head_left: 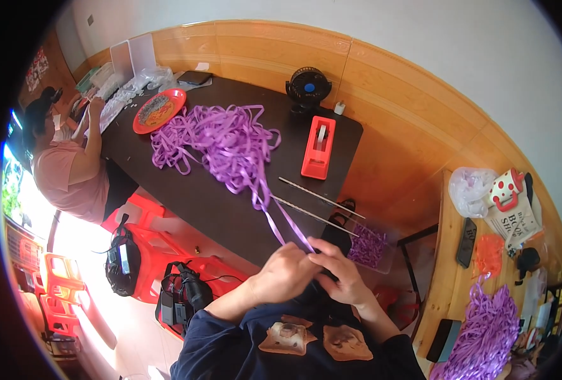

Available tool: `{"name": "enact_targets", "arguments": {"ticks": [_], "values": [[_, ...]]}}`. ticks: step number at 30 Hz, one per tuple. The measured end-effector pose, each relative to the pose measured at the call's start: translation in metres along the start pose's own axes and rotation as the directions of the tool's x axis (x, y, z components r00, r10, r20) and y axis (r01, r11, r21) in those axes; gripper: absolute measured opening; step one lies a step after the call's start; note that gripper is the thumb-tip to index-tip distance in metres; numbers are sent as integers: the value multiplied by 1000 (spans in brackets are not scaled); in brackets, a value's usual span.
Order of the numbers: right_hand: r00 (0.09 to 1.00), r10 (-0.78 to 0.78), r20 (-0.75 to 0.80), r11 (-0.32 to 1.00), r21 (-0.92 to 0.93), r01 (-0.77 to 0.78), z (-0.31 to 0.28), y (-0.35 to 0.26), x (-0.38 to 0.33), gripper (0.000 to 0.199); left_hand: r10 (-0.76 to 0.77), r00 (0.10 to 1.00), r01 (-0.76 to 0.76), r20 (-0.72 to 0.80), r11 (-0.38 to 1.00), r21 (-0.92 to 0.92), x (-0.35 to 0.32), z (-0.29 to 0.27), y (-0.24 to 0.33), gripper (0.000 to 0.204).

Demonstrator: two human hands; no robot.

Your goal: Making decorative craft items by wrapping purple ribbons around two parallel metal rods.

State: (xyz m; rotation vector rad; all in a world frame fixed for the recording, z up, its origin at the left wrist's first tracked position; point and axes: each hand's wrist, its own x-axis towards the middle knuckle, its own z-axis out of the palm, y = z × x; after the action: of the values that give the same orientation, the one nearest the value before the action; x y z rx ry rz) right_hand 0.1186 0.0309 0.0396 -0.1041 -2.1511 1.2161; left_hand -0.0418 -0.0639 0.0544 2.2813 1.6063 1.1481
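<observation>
My left hand (285,272) and my right hand (343,274) meet just past the near edge of a dark table (186,190), fingers pinched on a strand of purple ribbon (287,225). The strand runs up across the table to a large tangled heap of purple ribbon (221,140). Right beside my right hand sits a clear box of small purple pieces (368,246). Two thin metal rods (316,204) lie on the table near the hands.
A red tape dispenser (319,147), a small black fan (307,86) and a red plate (159,111) stand on the table. Another person (65,158) sits at its far left end. Red plastic stools (160,253) with black bags stand below. A wooden side table (452,266) at right holds more ribbon.
</observation>
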Motion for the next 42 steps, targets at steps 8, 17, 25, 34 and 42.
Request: {"name": "enact_targets", "arguments": {"ticks": [8,17,25,34,42], "values": [[988,48,144,991,-133,-29,15,27,-19,33,58,992,-25,-114,961,275,13,-63,-63,24],[991,-8,130,967,-251,41,26,12,-28,17,-460,876,479,-143,866,147,24,-98,-222,22],[968,36,248,986,-165,5,1,7,-34,11,-766,568,333,-301,549,-767,54,-191,-261,10],[983,147,106,988,-70,-140,-23,-5,-45,13,-172,900,419,-401,596,685,40,-150,-184,54],[968,130,215,991,-22,-128,-22,-1,-54,9,-520,838,537,-165,839,85,13,-96,-188,21]]}}
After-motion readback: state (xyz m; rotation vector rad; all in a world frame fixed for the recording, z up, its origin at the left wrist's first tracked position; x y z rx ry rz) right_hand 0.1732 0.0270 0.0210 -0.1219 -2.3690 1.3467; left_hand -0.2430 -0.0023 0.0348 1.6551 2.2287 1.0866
